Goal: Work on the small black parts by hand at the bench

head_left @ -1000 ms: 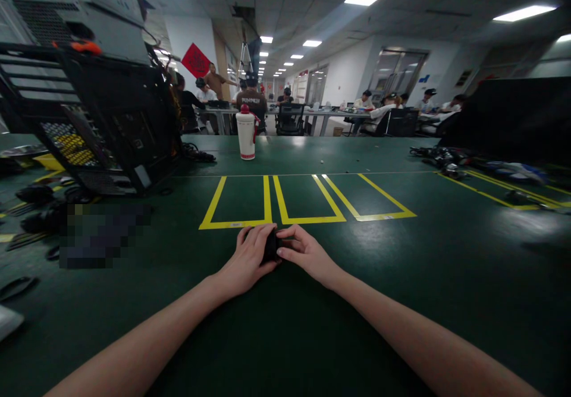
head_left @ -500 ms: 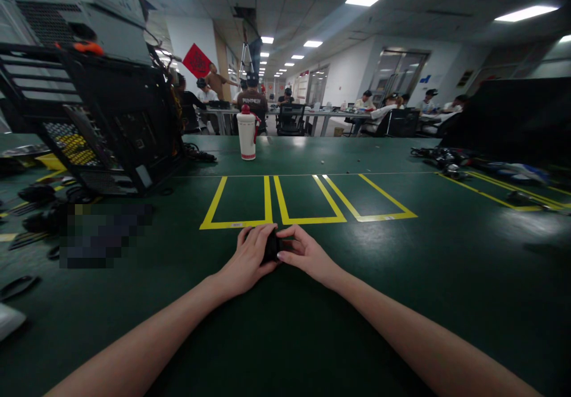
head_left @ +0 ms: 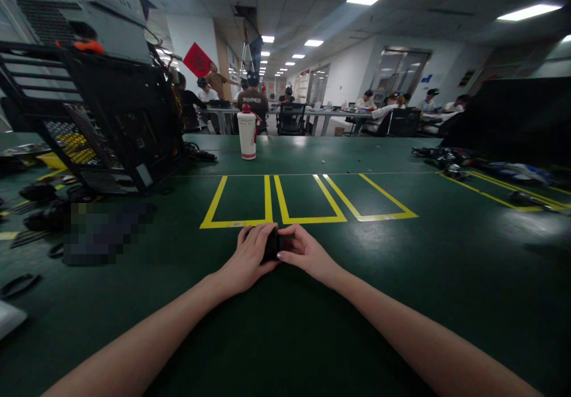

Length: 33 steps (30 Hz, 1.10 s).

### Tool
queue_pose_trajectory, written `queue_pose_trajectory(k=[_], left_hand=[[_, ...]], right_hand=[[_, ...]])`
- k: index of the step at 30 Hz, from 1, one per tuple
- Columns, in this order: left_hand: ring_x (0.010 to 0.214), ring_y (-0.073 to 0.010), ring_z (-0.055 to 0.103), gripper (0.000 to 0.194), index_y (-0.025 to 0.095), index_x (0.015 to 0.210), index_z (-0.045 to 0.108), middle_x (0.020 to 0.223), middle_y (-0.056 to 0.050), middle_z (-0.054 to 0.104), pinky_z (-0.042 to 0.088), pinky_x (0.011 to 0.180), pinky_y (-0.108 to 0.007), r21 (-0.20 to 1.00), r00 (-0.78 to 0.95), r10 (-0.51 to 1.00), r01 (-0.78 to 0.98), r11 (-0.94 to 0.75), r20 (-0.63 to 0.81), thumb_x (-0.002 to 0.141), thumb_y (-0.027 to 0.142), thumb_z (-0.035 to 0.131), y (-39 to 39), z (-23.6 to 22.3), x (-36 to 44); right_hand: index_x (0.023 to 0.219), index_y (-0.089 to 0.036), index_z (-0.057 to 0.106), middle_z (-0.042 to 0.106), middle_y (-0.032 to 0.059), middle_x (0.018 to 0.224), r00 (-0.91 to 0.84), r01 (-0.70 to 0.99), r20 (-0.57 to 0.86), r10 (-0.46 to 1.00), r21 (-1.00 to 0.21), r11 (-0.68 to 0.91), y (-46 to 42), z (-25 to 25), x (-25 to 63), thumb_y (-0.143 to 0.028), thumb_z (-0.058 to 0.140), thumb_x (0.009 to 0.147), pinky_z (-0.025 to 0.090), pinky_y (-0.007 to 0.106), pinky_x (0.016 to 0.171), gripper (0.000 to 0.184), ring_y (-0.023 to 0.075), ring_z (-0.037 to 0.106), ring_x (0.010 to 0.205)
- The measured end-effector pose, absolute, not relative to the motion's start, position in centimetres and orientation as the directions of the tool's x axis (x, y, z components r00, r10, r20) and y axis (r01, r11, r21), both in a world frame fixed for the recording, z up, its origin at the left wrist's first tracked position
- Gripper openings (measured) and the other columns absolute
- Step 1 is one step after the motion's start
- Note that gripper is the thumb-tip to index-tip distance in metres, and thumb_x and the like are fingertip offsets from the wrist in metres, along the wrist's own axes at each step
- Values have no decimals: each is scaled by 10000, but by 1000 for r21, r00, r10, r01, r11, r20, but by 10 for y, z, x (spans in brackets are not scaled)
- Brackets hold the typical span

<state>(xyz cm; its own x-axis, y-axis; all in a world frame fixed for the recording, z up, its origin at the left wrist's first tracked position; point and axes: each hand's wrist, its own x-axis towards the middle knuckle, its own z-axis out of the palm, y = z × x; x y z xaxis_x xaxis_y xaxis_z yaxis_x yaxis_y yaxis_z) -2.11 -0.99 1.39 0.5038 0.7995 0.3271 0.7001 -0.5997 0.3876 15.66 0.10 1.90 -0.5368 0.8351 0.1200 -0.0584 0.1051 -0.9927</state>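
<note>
A small black object (head_left: 272,247) sits between my hands, just in front of the yellow tape frames; its kind cannot be made out. My left hand (head_left: 250,254) wraps round its left side, with fingers over the top and thumb at the near edge. On the other side, my right hand (head_left: 307,253) pinches the object's right end between thumb and fingertips. My fingers hide much of it. Three yellow tape outlines (head_left: 307,220) lie on the green table (head_left: 285,337) just beyond my hands.
A black open computer case (head_left: 129,123) with a grey unit on top stands at left, near cables. A white tumbler (head_left: 247,135) with a red lid stands behind the tape. Metal items (head_left: 450,162) lie at right by a dark screen-like shape. Several people sit at far tables.
Both hands stay on the black object in almost the same place. The right fingertips sit slightly closer together; the view has shifted very slightly.
</note>
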Motion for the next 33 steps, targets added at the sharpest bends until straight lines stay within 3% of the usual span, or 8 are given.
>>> queue_pose_trajectory(k=[6, 12, 22, 29, 33], left_hand=[[1177, -223, 318, 584, 243, 1247, 168, 1258, -66, 360, 158, 1006, -464, 406, 506, 805, 695, -593, 309, 773, 267, 508, -12, 19, -21], [1173, -232, 325, 605, 256, 1251, 154, 1257, -60, 362, 161, 1001, -478, 414, 501, 807, 693, -590, 312, 767, 261, 516, -11, 18, -21], [1166, -219, 332, 588, 245, 1239, 178, 1246, -62, 372, 158, 1005, -463, 420, 495, 805, 687, -593, 326, 762, 262, 522, -9, 15, -21], [1162, -239, 342, 590, 247, 1235, 182, 1237, -71, 382, 178, 990, -491, 416, 484, 805, 690, -592, 342, 756, 261, 527, -8, 13, -20], [1168, -233, 338, 596, 251, 1236, 178, 1243, -67, 377, 166, 1000, -483, 412, 499, 801, 687, -599, 332, 754, 245, 527, -10, 17, -21]], right_hand=[[930, -214, 482, 517, 11, 973, -506, -58, 144, 850, -989, 134, 1, 16, 155, -190, 565, 716, 481, 338, 794, 231, 172, 535, 962], [1052, -231, 454, 491, 30, 1094, -508, 2, 99, 856, -993, 116, 2, 17, 156, -206, 561, 723, 424, 392, 892, 347, 188, 484, 1052], [964, -230, 476, 476, 16, 1071, -503, -32, 163, 849, -985, 170, -1, 17, 155, -190, 551, 729, 461, 347, 840, 250, 175, 501, 1024], [1061, -234, 445, 473, 31, 1118, -504, 3, 121, 855, -990, 142, 2, 16, 155, -203, 559, 722, 420, 392, 898, 360, 189, 478, 1063], [1015, -231, 457, 494, 22, 1069, -526, -5, 104, 844, -993, 119, 2, 18, 156, -200, 579, 707, 442, 391, 870, 333, 187, 495, 1035]])
